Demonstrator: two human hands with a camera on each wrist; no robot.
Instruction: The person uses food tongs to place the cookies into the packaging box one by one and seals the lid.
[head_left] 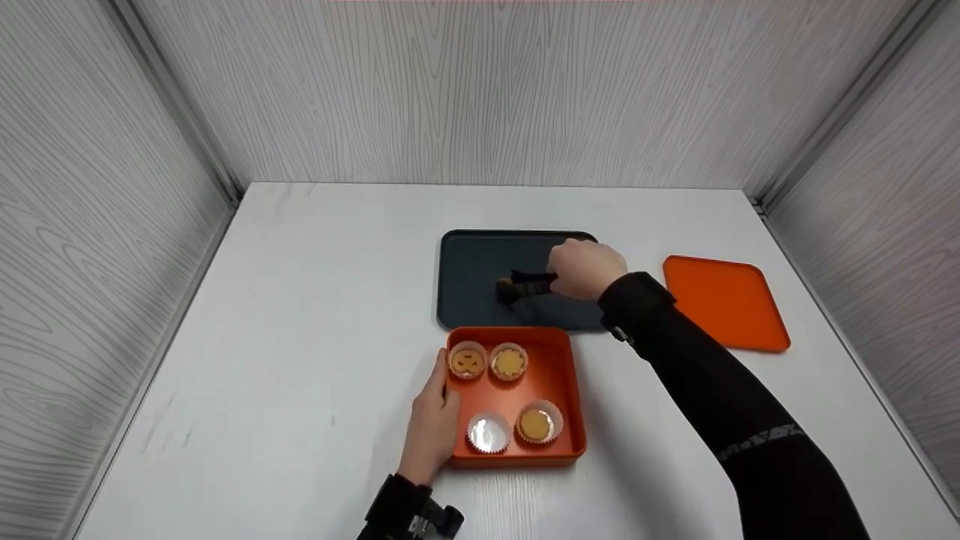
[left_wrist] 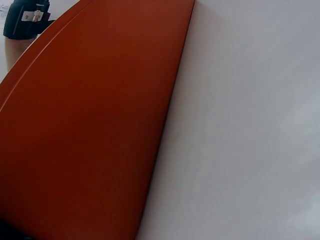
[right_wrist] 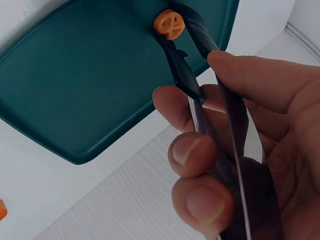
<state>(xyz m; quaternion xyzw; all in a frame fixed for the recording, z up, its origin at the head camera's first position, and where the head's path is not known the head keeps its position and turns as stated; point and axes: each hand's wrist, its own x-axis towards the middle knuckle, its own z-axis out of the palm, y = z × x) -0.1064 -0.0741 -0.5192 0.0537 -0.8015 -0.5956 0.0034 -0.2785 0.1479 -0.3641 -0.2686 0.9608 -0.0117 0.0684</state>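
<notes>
My right hand (head_left: 587, 270) grips black tongs (head_left: 534, 283) over the dark green tray (head_left: 480, 259). In the right wrist view, a pretzel-shaped cookie (right_wrist: 169, 25) sits between the tong tips, close above or on the tray; I cannot tell which. My left hand (head_left: 433, 427) holds the left wall of the orange box (head_left: 551, 352), its thumb at the rim and fingers along the outside. Inside are paper cups: one with a pretzel-shaped cookie (head_left: 469, 363), one with a flower-shaped cookie (head_left: 509, 363), one with a round cookie (head_left: 535, 425), and an empty paper cup (head_left: 488, 433).
A flat orange lid or tray (head_left: 724, 300) lies at the right, beyond the right forearm. White table (head_left: 300, 337) surrounds everything, with wood-grain panels (head_left: 450, 90) at the back and both sides.
</notes>
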